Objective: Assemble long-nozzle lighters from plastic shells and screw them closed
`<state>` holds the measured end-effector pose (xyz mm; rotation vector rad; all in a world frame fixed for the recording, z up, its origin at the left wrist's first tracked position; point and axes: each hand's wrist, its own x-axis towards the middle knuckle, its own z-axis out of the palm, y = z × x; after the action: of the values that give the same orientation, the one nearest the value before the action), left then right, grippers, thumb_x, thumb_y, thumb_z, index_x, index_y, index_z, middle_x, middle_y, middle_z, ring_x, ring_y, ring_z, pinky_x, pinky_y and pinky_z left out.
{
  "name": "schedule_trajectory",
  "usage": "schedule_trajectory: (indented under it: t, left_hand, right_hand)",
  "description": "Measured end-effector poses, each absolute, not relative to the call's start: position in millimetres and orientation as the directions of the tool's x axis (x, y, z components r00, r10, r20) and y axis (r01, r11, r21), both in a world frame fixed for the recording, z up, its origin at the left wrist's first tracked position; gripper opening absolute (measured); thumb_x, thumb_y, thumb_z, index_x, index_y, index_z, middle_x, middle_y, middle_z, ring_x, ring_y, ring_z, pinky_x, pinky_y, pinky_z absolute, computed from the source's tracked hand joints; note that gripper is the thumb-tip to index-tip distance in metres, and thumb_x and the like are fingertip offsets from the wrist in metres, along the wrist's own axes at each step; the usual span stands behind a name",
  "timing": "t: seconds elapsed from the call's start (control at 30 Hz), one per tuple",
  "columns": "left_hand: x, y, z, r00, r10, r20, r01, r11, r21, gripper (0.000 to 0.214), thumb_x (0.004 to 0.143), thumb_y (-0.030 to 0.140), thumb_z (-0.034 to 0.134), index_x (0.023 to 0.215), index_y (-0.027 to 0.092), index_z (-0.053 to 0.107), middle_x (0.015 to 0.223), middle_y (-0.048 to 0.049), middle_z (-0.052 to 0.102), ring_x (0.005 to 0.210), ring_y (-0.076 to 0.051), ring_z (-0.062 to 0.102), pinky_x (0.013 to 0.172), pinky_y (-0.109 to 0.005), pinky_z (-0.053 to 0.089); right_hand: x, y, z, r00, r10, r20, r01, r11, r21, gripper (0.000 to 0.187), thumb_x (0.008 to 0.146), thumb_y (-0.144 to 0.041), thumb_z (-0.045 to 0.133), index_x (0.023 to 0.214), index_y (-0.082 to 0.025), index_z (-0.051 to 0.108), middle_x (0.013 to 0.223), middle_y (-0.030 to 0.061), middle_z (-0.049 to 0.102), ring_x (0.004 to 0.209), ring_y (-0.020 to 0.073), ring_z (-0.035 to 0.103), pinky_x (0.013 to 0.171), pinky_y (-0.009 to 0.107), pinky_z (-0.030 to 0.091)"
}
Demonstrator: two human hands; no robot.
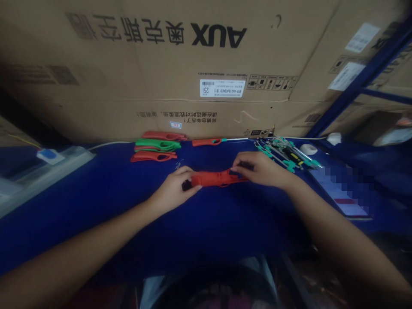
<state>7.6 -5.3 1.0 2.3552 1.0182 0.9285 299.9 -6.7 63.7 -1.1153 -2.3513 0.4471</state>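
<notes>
A red plastic lighter handle (210, 178) lies sideways between my two hands, just above the blue tabletop. My left hand (175, 187) is closed round its left end, where a black part shows between thumb and fingers. At the other end my right hand (259, 168) pinches a small dark piece (235, 173) against the handle. The fingers partly cover that piece, so its exact shape cannot be made out. Beyond the hands lies a red lighter (207, 142) with a long metal tube, close to the cardboard.
Red and green handle shells (157, 145) are stacked at the back left, beside some tiny metal bits (179, 164). Metal rods with teal ends (273, 150) and a black-and-yellow screwdriver (294, 157) lie at right. A cardboard wall (154, 86) bounds the blue table (122, 206).
</notes>
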Motion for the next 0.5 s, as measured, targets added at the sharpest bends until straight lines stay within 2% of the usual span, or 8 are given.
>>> schedule_trajectory:
  t: [0.1,0.2,0.3,0.4,0.5]
  left_hand:
    - [8.5,-4.5,-0.9,0.498,0.754,0.429,0.492,-0.653,0.576,0.025,0.087,0.028,0.069,0.110,0.020,0.073,0.103,-0.0069,0.068,0.085,-0.018,0.067,0.081,-0.034,0.057]
    - [8.7,-4.6,-0.2,0.464,0.771,0.436,0.514,-0.636,0.576,0.030,0.086,0.033,0.071,0.113,0.019,0.072,0.102,-0.0061,0.068,0.077,-0.016,0.065,0.077,-0.033,0.058]
    - [8.4,-7.4,5.8,0.435,0.762,0.479,0.508,-0.647,0.568,0.031,0.088,0.034,0.070,0.115,0.019,0.071,0.105,-0.0068,0.067,0.077,-0.015,0.064,0.075,-0.032,0.057]
    - [8.7,-14.5,14.8,0.528,0.680,0.508,0.478,-0.733,0.485,0.027,0.089,0.031,0.067,0.113,0.019,0.071,0.109,-0.0078,0.069,0.098,-0.021,0.065,0.092,-0.037,0.054]
    - [9.5,-23.1,20.0,0.668,0.605,0.434,0.445,-0.792,0.419,0.029,0.090,0.029,0.066,0.117,0.021,0.070,0.113,-0.0073,0.070,0.108,-0.023,0.064,0.099,-0.041,0.050]
  right_hand:
    - [291.4,-11.4,58.6,-0.682,0.724,0.101,0.583,0.622,-0.523,0.012,0.092,-0.024,0.063,0.085,-0.018,0.070,0.079,0.0012,0.067,0.069,0.0119,0.059,0.064,0.024,0.043]
    - [283.7,-12.2,49.9,-0.698,0.716,0.017,0.622,0.618,-0.481,0.012,0.090,-0.024,0.069,0.080,-0.016,0.069,0.074,0.0001,0.064,0.064,0.0105,0.056,0.061,0.023,0.040]
    - [281.2,-10.0,44.5,-0.685,0.728,0.015,0.642,0.613,-0.460,0.021,0.087,-0.030,0.073,0.074,-0.016,0.065,0.072,-0.0003,0.062,0.061,0.0098,0.053,0.058,0.022,0.038]
    - [286.8,-6.2,47.8,-0.659,0.750,0.060,0.662,0.615,-0.429,0.026,0.090,-0.037,0.069,0.076,-0.016,0.065,0.073,0.0009,0.064,0.063,0.0113,0.055,0.059,0.024,0.039]
    - [303.0,-0.3,58.1,-0.487,0.857,0.169,0.820,0.515,-0.249,0.027,0.095,-0.039,0.058,0.083,-0.018,0.068,0.082,0.0048,0.069,0.073,0.0156,0.061,0.067,0.027,0.042]
